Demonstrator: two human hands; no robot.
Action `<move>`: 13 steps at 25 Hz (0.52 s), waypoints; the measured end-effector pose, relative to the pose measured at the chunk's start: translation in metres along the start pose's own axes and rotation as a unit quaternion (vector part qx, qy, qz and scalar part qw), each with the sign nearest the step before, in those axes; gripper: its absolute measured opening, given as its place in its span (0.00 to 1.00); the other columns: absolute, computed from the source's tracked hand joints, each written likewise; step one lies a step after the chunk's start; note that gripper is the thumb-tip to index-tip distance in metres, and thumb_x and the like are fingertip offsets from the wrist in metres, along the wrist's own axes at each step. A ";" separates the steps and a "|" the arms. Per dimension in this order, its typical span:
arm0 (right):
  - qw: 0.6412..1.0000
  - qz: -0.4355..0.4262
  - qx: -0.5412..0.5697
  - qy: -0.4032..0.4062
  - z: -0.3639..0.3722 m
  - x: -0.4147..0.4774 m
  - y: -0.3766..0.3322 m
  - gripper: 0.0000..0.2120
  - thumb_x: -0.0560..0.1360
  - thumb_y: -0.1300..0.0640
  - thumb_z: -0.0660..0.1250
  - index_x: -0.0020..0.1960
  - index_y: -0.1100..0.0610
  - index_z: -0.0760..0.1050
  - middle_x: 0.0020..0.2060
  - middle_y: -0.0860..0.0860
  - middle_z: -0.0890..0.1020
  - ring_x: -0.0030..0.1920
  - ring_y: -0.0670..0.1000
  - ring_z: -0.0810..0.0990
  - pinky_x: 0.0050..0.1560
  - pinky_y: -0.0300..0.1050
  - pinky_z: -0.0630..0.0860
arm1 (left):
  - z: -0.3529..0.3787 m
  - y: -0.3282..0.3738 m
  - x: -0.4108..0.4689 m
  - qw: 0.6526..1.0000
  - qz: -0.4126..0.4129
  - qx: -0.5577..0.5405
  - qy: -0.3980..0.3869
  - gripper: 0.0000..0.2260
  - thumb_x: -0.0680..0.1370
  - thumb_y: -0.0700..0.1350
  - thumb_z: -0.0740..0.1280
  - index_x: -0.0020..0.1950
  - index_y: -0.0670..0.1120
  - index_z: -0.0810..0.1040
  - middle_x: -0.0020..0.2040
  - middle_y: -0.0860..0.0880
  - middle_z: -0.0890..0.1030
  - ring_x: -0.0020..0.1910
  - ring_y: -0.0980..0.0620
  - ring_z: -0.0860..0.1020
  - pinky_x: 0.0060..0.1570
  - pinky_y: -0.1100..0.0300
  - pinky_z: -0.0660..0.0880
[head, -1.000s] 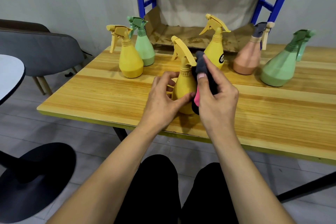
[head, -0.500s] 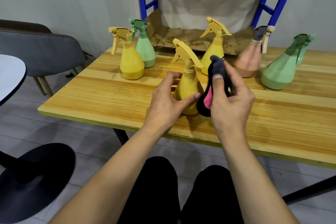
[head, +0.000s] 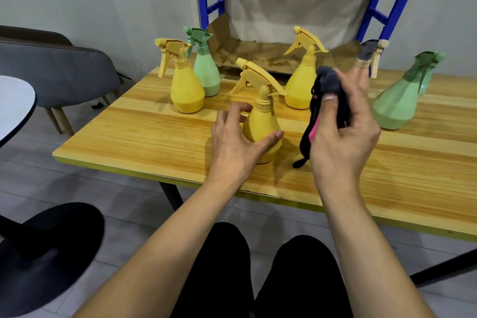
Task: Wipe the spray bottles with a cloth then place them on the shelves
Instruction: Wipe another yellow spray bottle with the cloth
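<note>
Leftward and behind the centre yellow bottle [head: 262,124], itself upright near the worktop [head: 154,137] front edge: yellow-green bottle pair [head: 185,90]. Just left: left hand [head: 232,142], curled round its lower body. Just right, apart from it: right hand [head: 346,137], clutching dark cloth [head: 327,82]. Probably light, stiff, smooth plastic; slender neck likely the surest hold. Behind: shelf [head: 271,57], reachable through the gap beside the rear yellow bottle [head: 300,85]; front edge close, little room nearward.
</note>
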State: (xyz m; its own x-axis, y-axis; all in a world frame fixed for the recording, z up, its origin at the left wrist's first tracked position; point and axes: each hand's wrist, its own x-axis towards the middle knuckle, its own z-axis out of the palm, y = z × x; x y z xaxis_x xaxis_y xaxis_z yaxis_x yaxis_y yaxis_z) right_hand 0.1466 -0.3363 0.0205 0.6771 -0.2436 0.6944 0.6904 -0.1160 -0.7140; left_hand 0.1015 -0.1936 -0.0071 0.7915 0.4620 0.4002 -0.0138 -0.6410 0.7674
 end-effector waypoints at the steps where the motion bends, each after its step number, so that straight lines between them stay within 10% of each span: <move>1: 1.000 0.022 -0.009 -0.015 0.000 -0.005 0.002 0.16 0.80 0.62 0.64 0.66 0.54 0.80 0.57 0.25 0.77 0.63 0.28 0.72 0.64 0.28 0.70 | 0.001 -0.001 -0.001 1.000 -0.007 -0.001 -0.014 0.31 0.70 0.67 0.75 0.67 0.56 0.71 0.62 0.51 0.74 0.64 0.46 0.74 0.61 0.44 0.77; 4: 0.993 0.093 -0.018 -0.067 0.003 -0.026 0.007 0.15 0.80 0.60 0.65 0.66 0.53 0.80 0.59 0.44 0.83 0.61 0.41 0.80 0.65 0.42 0.75 | -0.003 -0.012 -0.001 0.994 -0.032 -0.075 -0.076 0.27 0.72 0.71 0.63 0.67 0.61 0.73 0.63 0.57 0.74 0.62 0.53 0.75 0.64 0.49 0.75; 9: 0.989 0.083 -0.003 -0.124 0.006 -0.035 0.006 0.18 0.78 0.60 0.70 0.66 0.49 0.80 0.59 0.45 0.82 0.62 0.45 0.79 0.64 0.39 0.74 | -0.013 -0.028 0.004 0.975 -0.019 -0.158 -0.159 0.19 0.77 0.60 0.67 0.66 0.73 0.71 0.69 0.60 0.78 0.65 0.60 0.77 0.60 0.65 0.74; 13: 0.981 0.132 -0.008 -0.139 -0.001 -0.054 0.012 0.18 0.77 0.61 0.72 0.66 0.49 0.81 0.58 0.46 0.81 0.61 0.44 0.79 0.62 0.36 0.72 | -0.009 -0.033 0.007 0.981 0.015 -0.141 -0.134 0.25 0.74 0.64 0.68 0.72 0.63 0.73 0.67 0.50 0.78 0.66 0.53 0.76 0.63 0.53 0.78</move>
State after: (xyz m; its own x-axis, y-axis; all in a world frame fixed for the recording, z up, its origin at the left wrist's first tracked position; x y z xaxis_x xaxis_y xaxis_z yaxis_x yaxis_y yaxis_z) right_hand 0.1187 -0.3255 -0.0258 0.8767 0.0051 0.4810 0.4791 -0.0992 -0.8721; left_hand 0.1026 -0.1634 -0.0255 0.9194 0.2440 0.3084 -0.1784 -0.4401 0.8801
